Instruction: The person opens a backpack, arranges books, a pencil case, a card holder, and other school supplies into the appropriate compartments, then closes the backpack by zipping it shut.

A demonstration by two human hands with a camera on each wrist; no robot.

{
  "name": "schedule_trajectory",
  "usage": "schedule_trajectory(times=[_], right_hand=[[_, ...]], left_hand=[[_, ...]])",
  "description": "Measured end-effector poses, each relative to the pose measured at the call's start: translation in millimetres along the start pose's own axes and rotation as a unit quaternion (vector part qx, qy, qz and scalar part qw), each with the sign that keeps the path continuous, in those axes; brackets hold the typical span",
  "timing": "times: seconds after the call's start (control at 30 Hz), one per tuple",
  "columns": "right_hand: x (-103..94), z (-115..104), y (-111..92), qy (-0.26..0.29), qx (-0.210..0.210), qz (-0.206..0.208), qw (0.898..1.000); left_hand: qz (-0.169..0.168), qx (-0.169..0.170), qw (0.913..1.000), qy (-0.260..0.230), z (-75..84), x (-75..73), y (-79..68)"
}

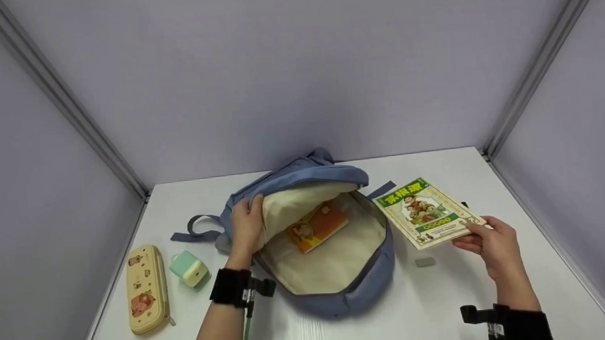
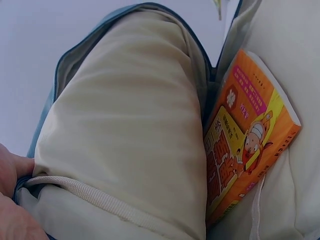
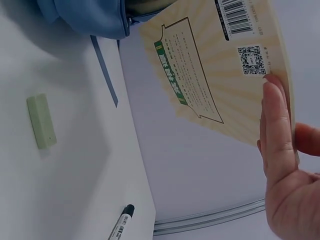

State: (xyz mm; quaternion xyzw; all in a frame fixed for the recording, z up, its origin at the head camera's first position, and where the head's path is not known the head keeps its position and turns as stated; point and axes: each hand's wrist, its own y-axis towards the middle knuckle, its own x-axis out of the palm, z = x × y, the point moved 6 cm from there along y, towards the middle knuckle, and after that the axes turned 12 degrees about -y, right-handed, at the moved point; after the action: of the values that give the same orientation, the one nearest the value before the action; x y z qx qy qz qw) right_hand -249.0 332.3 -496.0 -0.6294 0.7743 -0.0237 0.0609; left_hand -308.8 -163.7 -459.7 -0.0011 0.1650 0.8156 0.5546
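Note:
A blue backpack [image 1: 372, 286] with a cream lining lies unzipped on the white table. My left hand [image 1: 247, 223] grips the edge of its front flap and holds it raised; in the left wrist view that hand [image 2: 15, 200] shows at the lower left. Inside the bag rests an orange book [image 1: 319, 227], its cover facing up. To the right of the bag, my right hand [image 1: 496, 245] pinches a green-and-cream picture book [image 1: 426, 212] by its lower right corner, thumb on the cover. The fingers [image 3: 277, 130] lie against its back, near a QR code.
A yellow pencil case [image 1: 146, 290] lies at the left table edge, with a mint-and-yellow small box-shaped item [image 1: 189, 269] beside it. A pale green eraser-like block [image 3: 41, 121] lies under the raised book. Behind it is a black-capped marker [image 3: 122, 222]. Grey panels enclose the table.

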Motion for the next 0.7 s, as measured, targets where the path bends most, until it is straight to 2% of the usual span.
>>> schedule_trajectory(times=[0.17,0.47,0.7], right_hand=[[23.3,2.8,-6.4,-0.02,0.003,-0.044,0.999],[78.9,23.2,-8.6,-0.051,0.021,-0.106,0.993],[114.4,44.0,-7.0,-0.081,0.035,-0.104,0.991]], left_hand=[[0.001,0.004,1.0,-0.006,2.3,0.1,0.1],[-0.005,-0.018,0.9998,-0.002,-0.8,-0.1,-1.2],[-0.013,-0.017,0.9997,-0.013,-3.8,-1.0,-1.2]])
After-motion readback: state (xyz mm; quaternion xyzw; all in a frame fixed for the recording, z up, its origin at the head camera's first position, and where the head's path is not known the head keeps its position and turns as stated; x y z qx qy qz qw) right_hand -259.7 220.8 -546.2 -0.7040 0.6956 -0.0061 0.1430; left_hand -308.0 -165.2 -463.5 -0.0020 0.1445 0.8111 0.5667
